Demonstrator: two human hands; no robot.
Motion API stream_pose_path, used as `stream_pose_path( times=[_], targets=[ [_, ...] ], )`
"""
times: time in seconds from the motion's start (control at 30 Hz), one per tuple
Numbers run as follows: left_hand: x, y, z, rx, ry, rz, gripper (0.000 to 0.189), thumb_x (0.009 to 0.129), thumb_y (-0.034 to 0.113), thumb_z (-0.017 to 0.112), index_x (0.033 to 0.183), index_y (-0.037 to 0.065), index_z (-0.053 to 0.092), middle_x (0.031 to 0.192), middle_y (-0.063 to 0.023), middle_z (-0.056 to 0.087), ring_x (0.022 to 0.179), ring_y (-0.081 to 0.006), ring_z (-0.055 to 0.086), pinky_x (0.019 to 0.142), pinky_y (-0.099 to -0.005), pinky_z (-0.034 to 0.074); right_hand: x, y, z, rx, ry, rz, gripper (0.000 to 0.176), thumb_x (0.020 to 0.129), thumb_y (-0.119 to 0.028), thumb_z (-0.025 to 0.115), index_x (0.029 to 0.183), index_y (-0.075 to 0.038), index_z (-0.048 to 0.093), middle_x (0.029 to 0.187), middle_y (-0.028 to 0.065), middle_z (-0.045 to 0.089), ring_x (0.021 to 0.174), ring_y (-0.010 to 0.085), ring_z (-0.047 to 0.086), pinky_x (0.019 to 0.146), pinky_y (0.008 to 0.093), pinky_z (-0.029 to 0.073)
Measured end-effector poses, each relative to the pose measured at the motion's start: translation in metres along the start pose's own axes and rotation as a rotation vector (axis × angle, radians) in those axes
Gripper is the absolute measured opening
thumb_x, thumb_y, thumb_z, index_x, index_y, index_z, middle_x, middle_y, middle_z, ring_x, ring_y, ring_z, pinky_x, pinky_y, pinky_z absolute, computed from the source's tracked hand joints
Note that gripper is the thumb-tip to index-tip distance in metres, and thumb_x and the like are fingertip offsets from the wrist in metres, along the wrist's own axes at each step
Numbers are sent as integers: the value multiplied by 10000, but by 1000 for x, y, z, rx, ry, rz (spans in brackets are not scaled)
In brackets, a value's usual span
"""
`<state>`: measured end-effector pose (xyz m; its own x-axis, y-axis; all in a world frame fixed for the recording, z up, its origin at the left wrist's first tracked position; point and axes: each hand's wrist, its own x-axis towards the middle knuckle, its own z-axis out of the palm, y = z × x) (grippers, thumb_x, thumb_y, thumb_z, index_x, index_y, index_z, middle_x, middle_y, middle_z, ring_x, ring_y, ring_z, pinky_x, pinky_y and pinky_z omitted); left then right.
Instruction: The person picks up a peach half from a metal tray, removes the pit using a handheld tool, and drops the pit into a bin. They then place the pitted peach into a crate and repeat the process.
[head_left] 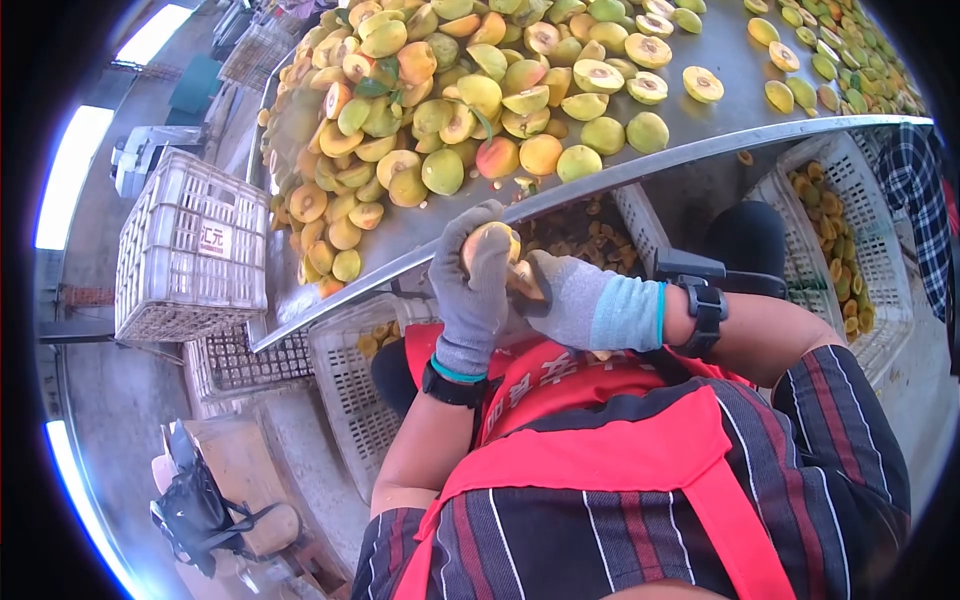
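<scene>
- Our left hand [470,290], gloved, curls its fingers closed around a fruit [490,243], just above the near rim of the table [590,182].
- Our right hand [580,298], also gloved, bends its fingers in around a brownish-orange piece [527,281], close against our left hand; we cannot tell exactly how its fingertips sit.
- We have a black band [450,386] on our left wrist and a watch [706,312] on our right.
- Beneath our hands is our red apron [590,450].
- On the table, beyond our hands, lies a heap [430,110] of whole and halved fruit, thick at left and sparser toward the right.
- Under the table rim, a bin [590,235] holds brownish scraps.
- To the right, a crate [880,220] stands beside halved fruit; a co-worker's checked sleeve [915,200] shows farther right.
- To the left stands a tall white crate [190,250].
</scene>
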<state>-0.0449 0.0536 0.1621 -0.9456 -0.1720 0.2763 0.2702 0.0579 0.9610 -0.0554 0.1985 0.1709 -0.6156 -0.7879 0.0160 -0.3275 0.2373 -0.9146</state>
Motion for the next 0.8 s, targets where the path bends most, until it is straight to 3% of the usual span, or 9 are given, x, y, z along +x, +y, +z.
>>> stream_pose_path(
  times=[0.1, 0.17, 0.3, 0.4, 0.47, 0.63, 0.7, 0.73, 0.8],
  targets=[
    [3, 4, 4, 26, -31, -24, 230, 836, 120, 584, 1024, -12, 565, 1061, -106, 590, 952, -168, 556, 855, -301, 444, -2, 0, 2, -371, 364, -320, 244, 820, -240, 524, 944, -30, 524, 628, 106, 553, 503, 209, 574, 456, 311, 483],
    [4, -2, 3, -38, 31, -27, 227, 827, 114, 596, 1014, -9, 563, 1062, -115, 592, 960, -168, 555, 856, -302, 443, 0, -41, -24, 235, -165, 381, 256, 817, -238, 535, 955, -22, 530, 685, 141, 577, 565, 254, 597, 521, 340, 496],
    [5, 7, 6, 157, -1, 165, 219, 820, 98, 603, 1010, -4, 564, 1046, -113, 597, 956, -161, 553, 851, -293, 442, 2, -24, -15, 330, -233, 501, 250, 807, -223, 542, 955, -21, 532, 669, 151, 571, 554, 265, 592, 530, 345, 496],
    [8, 15, 12, 452, -61, 305, 225, 815, 84, 612, 1018, -1, 563, 1025, -108, 601, 937, -147, 554, 830, -281, 450, 4, 2, 5, 5, 201, -1, 188, 742, -178, 540, 856, -42, 604, 710, 178, 616, 668, 297, 628, 605, 370, 509],
    [9, 14, 13, 276, -100, -58, 221, 809, 65, 612, 1016, 3, 570, 977, -86, 613, 922, -126, 553, 802, -277, 461, 6, 6, 3, 219, 112, 115, 235, 771, -220, 560, 910, -32, 534, 594, 97, 546, 458, 206, 558, 428, 313, 463],
    [13, -17, -4, 29, -168, -150, 202, 823, 122, 595, 985, 2, 584, 918, -82, 616, 833, -127, 569, 748, -262, 470, -3, -13, -24, 460, -300, 527, 286, 786, -216, 517, 973, 0, 540, 755, 140, 598, 646, 274, 602, 594, 353, 496],
    [15, -19, -8, 45, -270, -220, 234, 836, 181, 578, 983, -1, 582, 941, -105, 614, 821, -153, 580, 747, -266, 471, 6, 10, -7, 186, -137, 352, 275, 779, -205, 512, 970, -11, 547, 744, 135, 595, 646, 287, 607, 597, 357, 505],
    [16, -13, -6, -27, -221, -358, 240, 842, 191, 569, 979, -5, 582, 927, -102, 614, 796, -154, 584, 730, -269, 473, 11, 41, 12, -113, 106, -94, 261, 777, -187, 512, 983, -32, 552, 753, 144, 593, 679, 300, 612, 631, 366, 510],
    [18, 0, 2, -99, -180, -495, 248, 847, 202, 560, 975, -9, 582, 912, -99, 615, 771, -155, 587, 713, -273, 476, 16, 53, 20, -223, 134, -173, 257, 787, -194, 512, 988, -37, 549, 747, 142, 593, 655, 292, 615, 603, 368, 511]
  ],
)
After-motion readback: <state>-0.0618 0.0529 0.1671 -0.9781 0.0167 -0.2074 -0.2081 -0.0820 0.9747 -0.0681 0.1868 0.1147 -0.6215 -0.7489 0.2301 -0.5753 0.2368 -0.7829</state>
